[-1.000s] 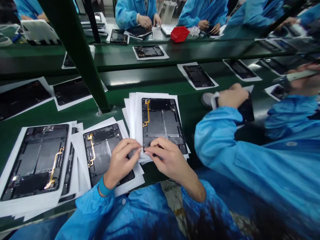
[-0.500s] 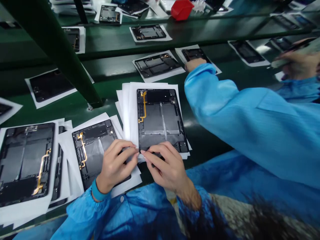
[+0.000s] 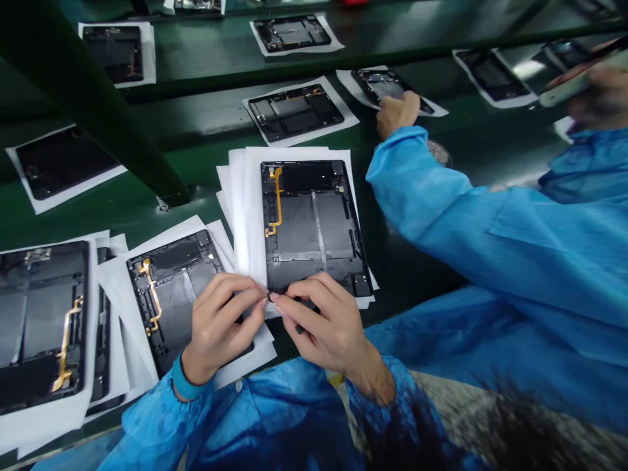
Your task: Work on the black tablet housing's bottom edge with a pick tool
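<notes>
An opened tablet back [image 3: 312,226] with a yellow flex cable lies on a stack of white sheets [image 3: 240,196] in front of me. My left hand [image 3: 220,324] and my right hand [image 3: 321,320] meet at its near left corner, fingertips pinched together on something tiny that I cannot make out. My left hand rests over a second opened tablet [image 3: 171,291] on white paper. A third tablet [image 3: 42,324] lies at the far left.
A co-worker's blue sleeve [image 3: 441,203] reaches across from the right, the hand [image 3: 396,112] on a tablet on the green conveyor [image 3: 196,140]. More tablets on paper lie along the belt. A dark green post [image 3: 88,104] slants up at the left.
The view has tilted down and the belt's tablets have shifted. The co-worker's arm has reached forward onto a tablet. My hands stay pinched at the same corner.
</notes>
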The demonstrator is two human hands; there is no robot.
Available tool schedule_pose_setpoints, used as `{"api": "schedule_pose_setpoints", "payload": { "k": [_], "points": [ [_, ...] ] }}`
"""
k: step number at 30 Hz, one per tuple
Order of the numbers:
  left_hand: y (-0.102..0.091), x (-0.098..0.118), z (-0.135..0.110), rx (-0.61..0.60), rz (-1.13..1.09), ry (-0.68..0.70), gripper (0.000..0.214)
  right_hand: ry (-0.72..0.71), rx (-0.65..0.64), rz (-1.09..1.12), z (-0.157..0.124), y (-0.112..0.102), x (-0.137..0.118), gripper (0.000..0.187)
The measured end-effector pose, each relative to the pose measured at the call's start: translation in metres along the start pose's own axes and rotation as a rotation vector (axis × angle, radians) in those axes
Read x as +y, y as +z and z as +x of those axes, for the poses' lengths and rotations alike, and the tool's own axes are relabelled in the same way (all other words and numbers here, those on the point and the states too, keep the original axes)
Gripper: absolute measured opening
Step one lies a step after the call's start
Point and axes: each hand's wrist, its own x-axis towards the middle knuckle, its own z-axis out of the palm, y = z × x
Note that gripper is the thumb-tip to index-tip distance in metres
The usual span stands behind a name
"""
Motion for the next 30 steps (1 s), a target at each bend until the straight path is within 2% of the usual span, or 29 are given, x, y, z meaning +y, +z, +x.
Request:
{"api": "schedule_pose_setpoints", "payload": {
  "k": [3,9,18,22,26,30],
  "points": [
    [0.001,0.000,0.000,0.008,-0.005,0.007,0.020,-0.040,0.009,-0.016,0.000,0.002,-0.002,0.030],
    [0.000,-0.002,0.001,0.006,0.031,0.023,0.018,-0.010,-0.025,-0.006,-0.001,0.001,-0.003,0.032],
    [-0.004,0.000,-0.008,-0.070,0.280,0.111,0.015,0.001,-0.047,0.018,-0.002,0.000,-0.003,0.030],
    [-0.004,0.004,-0.008,-0.066,0.391,0.119,0.014,0.052,-0.023,0.050,-0.004,0.000,-0.004,0.033],
    [-0.003,0.006,-0.006,-0.045,0.356,0.108,0.016,0.194,-0.018,0.043,0.001,-0.003,-0.008,0.019],
    [-0.001,0.005,-0.008,-0.028,0.299,0.031,0.023,0.263,-0.156,0.079,0.014,-0.006,-0.010,0.008]
  ]
}}
